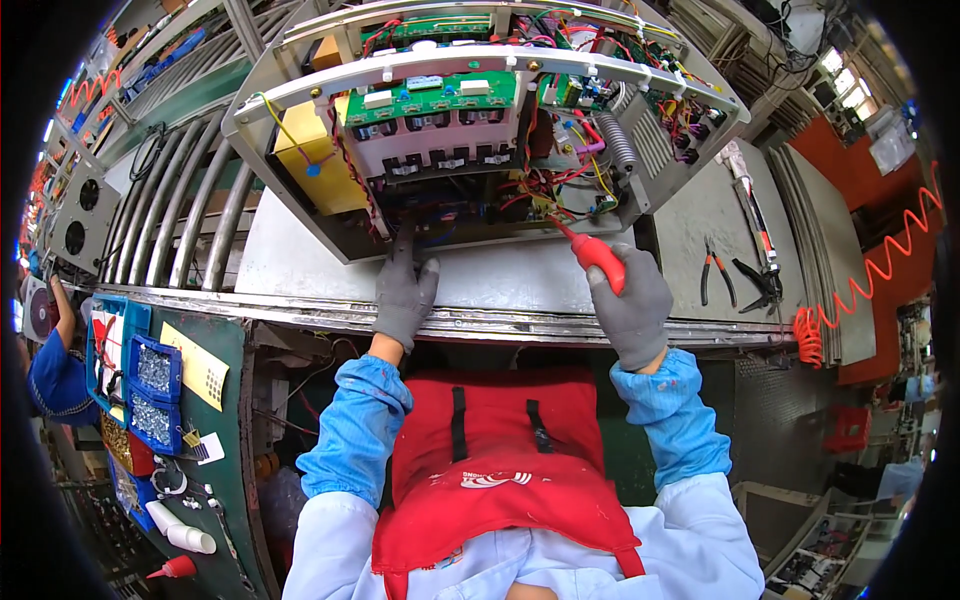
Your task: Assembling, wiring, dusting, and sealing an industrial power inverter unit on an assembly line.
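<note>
My right hand [634,305], in a grey glove, is closed around a red squeeze bottle [600,262]. Its narrow tip points up and left into the open front of a metal-framed electronics chassis [330,238], close to wires and small parts there. My left hand [404,296], also gloved in grey, lies at the chassis's lower front edge. Its index finger stretches up into the opening and the thumb stands apart; the fingertip is hard to make out among dark parts. A green circuit board [432,98] and a yellow block [322,160] sit inside the chassis.
Right of the chassis lie pliers with orange handles [717,275], a black-handled tool [757,286] and a long tool [752,215] near a red coiled hose [808,335]. Metal rollers [190,200] run left. Blue screw bins [155,368] stand on a green side table [222,480]. A person [62,370] is at far left.
</note>
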